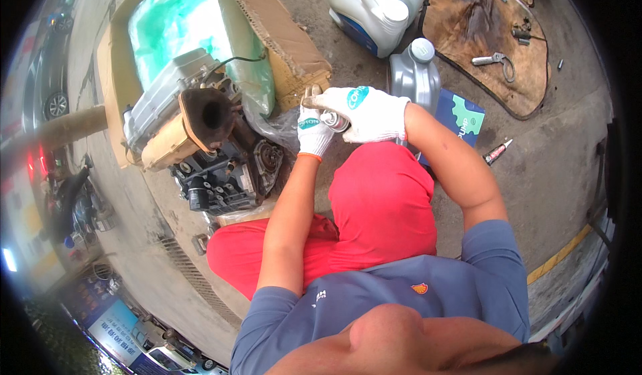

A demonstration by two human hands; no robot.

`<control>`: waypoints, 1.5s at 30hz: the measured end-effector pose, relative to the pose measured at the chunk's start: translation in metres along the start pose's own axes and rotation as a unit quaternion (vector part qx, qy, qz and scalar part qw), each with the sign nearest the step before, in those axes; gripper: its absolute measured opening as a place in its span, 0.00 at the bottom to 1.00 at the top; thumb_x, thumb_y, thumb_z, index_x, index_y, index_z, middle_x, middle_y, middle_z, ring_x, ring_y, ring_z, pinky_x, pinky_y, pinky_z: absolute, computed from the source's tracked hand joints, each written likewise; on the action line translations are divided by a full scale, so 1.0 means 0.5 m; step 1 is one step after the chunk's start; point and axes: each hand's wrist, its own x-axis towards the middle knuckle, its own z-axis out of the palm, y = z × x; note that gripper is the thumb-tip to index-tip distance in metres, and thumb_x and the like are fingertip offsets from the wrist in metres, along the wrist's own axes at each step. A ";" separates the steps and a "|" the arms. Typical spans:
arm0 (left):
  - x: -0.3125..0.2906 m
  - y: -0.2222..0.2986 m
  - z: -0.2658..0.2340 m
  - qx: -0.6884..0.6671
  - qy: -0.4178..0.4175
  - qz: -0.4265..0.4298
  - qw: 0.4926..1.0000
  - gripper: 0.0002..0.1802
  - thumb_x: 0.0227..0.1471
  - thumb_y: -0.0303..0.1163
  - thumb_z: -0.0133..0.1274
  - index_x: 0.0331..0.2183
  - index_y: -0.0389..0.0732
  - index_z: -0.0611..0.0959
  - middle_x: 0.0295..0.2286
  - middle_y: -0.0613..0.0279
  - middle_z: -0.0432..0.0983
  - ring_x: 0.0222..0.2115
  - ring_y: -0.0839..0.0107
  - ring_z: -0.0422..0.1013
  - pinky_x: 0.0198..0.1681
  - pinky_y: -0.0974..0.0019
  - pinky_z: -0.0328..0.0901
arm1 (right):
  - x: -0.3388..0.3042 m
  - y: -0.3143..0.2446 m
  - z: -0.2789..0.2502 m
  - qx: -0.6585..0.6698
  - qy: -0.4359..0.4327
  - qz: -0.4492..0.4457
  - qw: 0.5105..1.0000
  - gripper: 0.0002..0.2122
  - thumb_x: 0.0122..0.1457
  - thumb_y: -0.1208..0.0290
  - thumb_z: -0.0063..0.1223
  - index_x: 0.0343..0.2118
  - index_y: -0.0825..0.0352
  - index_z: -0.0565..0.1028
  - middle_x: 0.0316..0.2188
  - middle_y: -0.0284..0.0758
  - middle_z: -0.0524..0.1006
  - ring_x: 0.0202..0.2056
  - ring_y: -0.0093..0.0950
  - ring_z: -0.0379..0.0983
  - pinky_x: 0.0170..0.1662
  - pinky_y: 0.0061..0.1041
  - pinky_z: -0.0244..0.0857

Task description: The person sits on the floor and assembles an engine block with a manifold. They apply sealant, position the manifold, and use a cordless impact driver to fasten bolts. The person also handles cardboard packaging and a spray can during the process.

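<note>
Both my hands wear white knit gloves with teal print, and they meet in front of my knees. My right hand (376,115) is closed, its fingers wrapped over a small silver cylindrical part (335,121). The thumb side of my left hand (312,126) presses against the same part, with its fingers curled beneath my right fingertips. Most of the part is hidden by the gloves. Left of my hands stands a dirty engine (224,181), with a rusty flanged pipe opening (212,113) and a grey plastic cover (167,90) on top.
A cardboard box (274,30) with green plastic lining (177,17) stands behind the engine. White jugs (371,20), a grey bottle (418,80) and a blue-green box (461,117) are ahead right. A stained mat (468,34) holds tools; a tube (498,151) lies nearby.
</note>
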 end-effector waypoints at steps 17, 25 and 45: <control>-0.003 -0.008 0.006 -0.109 -0.014 -0.080 0.991 0.36 0.59 0.47 0.61 0.62 0.39 0.76 0.63 0.41 0.70 0.66 0.42 0.64 0.70 0.48 0.60 | 0.007 -0.005 0.003 -0.012 0.067 -0.034 0.997 0.35 0.54 0.72 0.63 0.69 0.60 0.68 0.59 0.46 0.75 0.60 0.46 0.73 0.63 0.40 0.70; 0.021 0.050 -0.039 -0.078 0.144 -0.036 0.986 0.45 0.56 0.42 0.64 0.70 0.37 0.67 0.67 0.34 0.63 0.68 0.37 0.60 0.71 0.46 0.58 | -0.088 -0.028 -0.055 0.076 0.269 -0.134 0.951 0.38 0.52 0.75 0.69 0.69 0.66 0.67 0.61 0.45 0.76 0.63 0.42 0.74 0.68 0.36 0.67; 0.154 0.233 -0.234 -0.101 0.177 0.035 0.978 0.45 0.56 0.40 0.68 0.69 0.37 0.69 0.67 0.28 0.60 0.67 0.35 0.60 0.70 0.45 0.59 | -0.550 0.329 -0.073 0.037 0.680 0.361 0.638 0.45 0.55 0.74 0.75 0.72 0.75 0.58 0.62 0.45 0.72 0.59 0.34 0.73 0.64 0.31 0.68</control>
